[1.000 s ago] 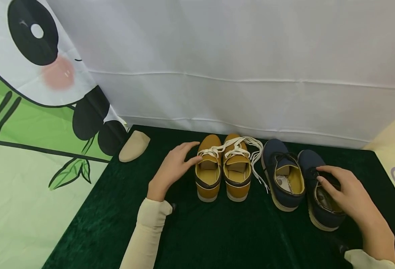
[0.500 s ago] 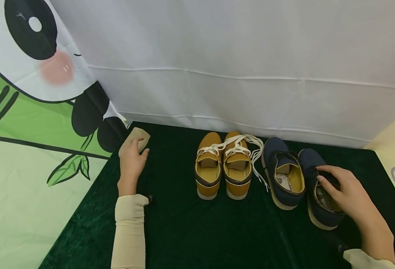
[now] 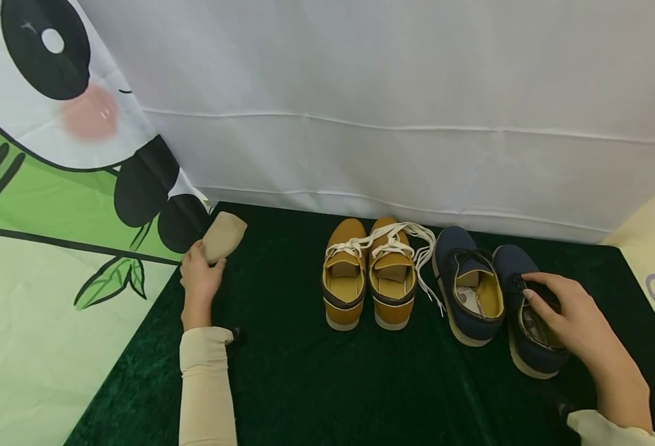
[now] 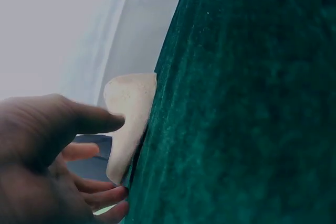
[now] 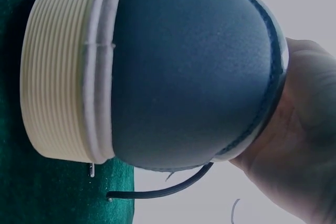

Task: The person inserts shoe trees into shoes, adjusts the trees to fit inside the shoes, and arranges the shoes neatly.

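At the far left of the green cloth lies a beige, curved toe-shaped shoe insert. My left hand is at its near end, the thumb on one side and fingers on the other. In the left wrist view the thumb tip overlaps the insert, and the fingers reach loosely beneath its narrow end. My right hand is over the outer navy shoe, with thumb and index tips slightly apart by its black laces. The heel of the navy shoe hides most of those fingers in the right wrist view.
Two tan shoes with long white laces stand side by side mid-cloth. Beside them is the other navy shoe. A white curtain hangs along the back edge of the green cloth.
My left hand has gone left from beside the tan shoes to the insert, then drawn back from over it to its near end. The right hand stays at the navy shoe.
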A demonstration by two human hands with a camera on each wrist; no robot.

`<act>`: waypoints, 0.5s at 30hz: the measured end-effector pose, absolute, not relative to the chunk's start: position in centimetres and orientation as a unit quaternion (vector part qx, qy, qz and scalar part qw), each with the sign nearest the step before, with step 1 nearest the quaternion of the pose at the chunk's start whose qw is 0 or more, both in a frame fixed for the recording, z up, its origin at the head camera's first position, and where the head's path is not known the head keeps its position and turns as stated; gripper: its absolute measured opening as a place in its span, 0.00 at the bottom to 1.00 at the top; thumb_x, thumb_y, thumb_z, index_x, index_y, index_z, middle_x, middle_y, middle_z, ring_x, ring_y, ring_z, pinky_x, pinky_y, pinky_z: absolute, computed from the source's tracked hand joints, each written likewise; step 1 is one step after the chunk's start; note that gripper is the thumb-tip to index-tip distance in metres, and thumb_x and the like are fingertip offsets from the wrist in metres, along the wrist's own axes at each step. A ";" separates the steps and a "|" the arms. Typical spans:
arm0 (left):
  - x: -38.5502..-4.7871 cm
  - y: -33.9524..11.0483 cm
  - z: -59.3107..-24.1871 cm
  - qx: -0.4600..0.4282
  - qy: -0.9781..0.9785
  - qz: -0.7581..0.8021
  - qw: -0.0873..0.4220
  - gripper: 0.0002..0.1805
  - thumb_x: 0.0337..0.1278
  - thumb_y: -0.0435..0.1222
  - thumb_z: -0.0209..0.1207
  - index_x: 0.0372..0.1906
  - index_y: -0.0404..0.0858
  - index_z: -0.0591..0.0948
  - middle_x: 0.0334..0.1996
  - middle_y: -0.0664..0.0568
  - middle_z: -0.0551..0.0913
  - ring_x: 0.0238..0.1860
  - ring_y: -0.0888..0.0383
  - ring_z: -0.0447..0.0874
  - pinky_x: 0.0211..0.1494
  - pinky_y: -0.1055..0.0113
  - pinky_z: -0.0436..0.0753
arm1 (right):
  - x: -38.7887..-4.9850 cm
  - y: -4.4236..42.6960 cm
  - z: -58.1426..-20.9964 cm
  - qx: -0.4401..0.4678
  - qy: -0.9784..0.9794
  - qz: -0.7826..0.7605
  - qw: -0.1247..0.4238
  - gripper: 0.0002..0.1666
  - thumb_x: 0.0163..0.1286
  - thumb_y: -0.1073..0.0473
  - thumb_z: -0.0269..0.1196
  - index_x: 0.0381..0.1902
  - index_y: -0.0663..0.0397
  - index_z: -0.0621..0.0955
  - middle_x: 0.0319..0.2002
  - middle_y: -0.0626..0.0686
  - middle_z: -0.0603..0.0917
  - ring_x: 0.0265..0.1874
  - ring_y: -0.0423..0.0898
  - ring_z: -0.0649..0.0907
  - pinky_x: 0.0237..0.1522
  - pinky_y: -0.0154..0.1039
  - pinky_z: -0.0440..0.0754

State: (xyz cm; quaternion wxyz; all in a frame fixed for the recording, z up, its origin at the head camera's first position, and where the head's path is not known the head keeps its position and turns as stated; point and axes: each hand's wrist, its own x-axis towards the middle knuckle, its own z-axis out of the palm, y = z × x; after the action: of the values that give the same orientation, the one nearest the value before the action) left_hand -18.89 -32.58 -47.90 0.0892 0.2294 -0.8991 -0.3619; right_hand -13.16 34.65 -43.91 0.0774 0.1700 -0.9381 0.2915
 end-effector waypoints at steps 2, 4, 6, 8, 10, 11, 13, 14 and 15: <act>-18.9 -32.6 -48.0 0.236 -0.894 -0.367 0.100 0.40 0.74 0.39 0.58 0.82 0.35 0.54 0.79 0.28 0.55 0.78 0.26 0.52 0.76 0.26 0.51 | -13.2 34.6 -43.9 0.169 -0.939 0.292 0.075 0.20 0.80 0.61 0.58 0.64 0.65 0.77 0.61 0.73 0.78 0.61 0.73 0.73 0.57 0.75 0.67; -18.9 -32.7 -48.2 0.241 -0.892 -0.367 0.107 0.39 0.74 0.38 0.58 0.81 0.35 0.55 0.78 0.27 0.57 0.77 0.26 0.53 0.75 0.26 0.52 | -13.1 34.6 -43.8 0.168 -0.939 0.291 0.073 0.20 0.81 0.60 0.58 0.65 0.65 0.77 0.62 0.73 0.78 0.61 0.74 0.73 0.57 0.75 0.67; -18.8 -32.7 -48.3 0.243 -0.893 -0.362 0.112 0.38 0.74 0.38 0.58 0.81 0.35 0.57 0.77 0.26 0.59 0.76 0.26 0.54 0.75 0.27 0.53 | -13.2 34.6 -43.9 0.169 -0.939 0.290 0.073 0.21 0.81 0.61 0.58 0.65 0.65 0.76 0.62 0.73 0.78 0.62 0.74 0.73 0.57 0.75 0.67; -18.7 -32.8 -48.4 0.245 -0.894 -0.356 0.116 0.37 0.74 0.37 0.58 0.80 0.35 0.58 0.76 0.26 0.61 0.74 0.26 0.56 0.74 0.27 0.54 | -13.1 34.6 -43.9 0.170 -0.939 0.289 0.074 0.21 0.81 0.61 0.58 0.65 0.65 0.76 0.62 0.73 0.77 0.62 0.74 0.73 0.57 0.75 0.67; -18.7 -32.8 -48.6 0.247 -0.894 -0.353 0.124 0.36 0.74 0.37 0.58 0.80 0.35 0.60 0.74 0.25 0.62 0.73 0.26 0.57 0.74 0.28 0.55 | -13.1 34.6 -43.9 0.170 -0.939 0.289 0.074 0.21 0.81 0.61 0.58 0.65 0.65 0.76 0.62 0.73 0.77 0.62 0.74 0.73 0.57 0.75 0.67; -18.6 -32.8 -48.6 0.248 -0.893 -0.352 0.129 0.35 0.74 0.36 0.59 0.79 0.35 0.61 0.74 0.25 0.63 0.72 0.26 0.57 0.73 0.28 0.56 | -13.1 34.6 -44.0 0.170 -0.939 0.290 0.073 0.21 0.81 0.61 0.58 0.65 0.65 0.76 0.63 0.73 0.77 0.62 0.74 0.73 0.57 0.75 0.67; -18.6 -33.0 -48.8 0.251 -0.893 -0.350 0.133 0.34 0.74 0.36 0.59 0.79 0.35 0.62 0.73 0.25 0.64 0.71 0.26 0.58 0.73 0.29 0.57 | -13.1 34.6 -44.0 0.169 -0.939 0.290 0.073 0.21 0.81 0.61 0.58 0.65 0.65 0.76 0.63 0.73 0.77 0.62 0.74 0.72 0.58 0.76 0.67; -18.6 -33.0 -48.9 0.252 -0.892 -0.349 0.137 0.34 0.74 0.36 0.59 0.79 0.35 0.62 0.73 0.25 0.64 0.71 0.26 0.58 0.73 0.29 0.58 | -13.1 34.6 -44.1 0.170 -0.939 0.290 0.075 0.20 0.81 0.61 0.58 0.65 0.65 0.76 0.62 0.73 0.77 0.62 0.74 0.72 0.58 0.76 0.67; -18.6 -33.1 -48.9 0.254 -0.892 -0.348 0.140 0.33 0.74 0.35 0.59 0.78 0.35 0.63 0.72 0.25 0.65 0.70 0.26 0.59 0.72 0.30 0.59 | -13.1 34.6 -44.1 0.169 -0.939 0.291 0.075 0.20 0.81 0.61 0.58 0.65 0.65 0.76 0.63 0.73 0.77 0.62 0.75 0.72 0.58 0.76 0.66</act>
State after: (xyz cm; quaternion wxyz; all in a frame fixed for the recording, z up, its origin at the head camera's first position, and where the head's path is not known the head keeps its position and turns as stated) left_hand -18.55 -33.05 -48.92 0.1400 0.2539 -0.8916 -0.3480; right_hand -13.10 34.57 -44.06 0.0749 0.1688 -0.9389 0.2906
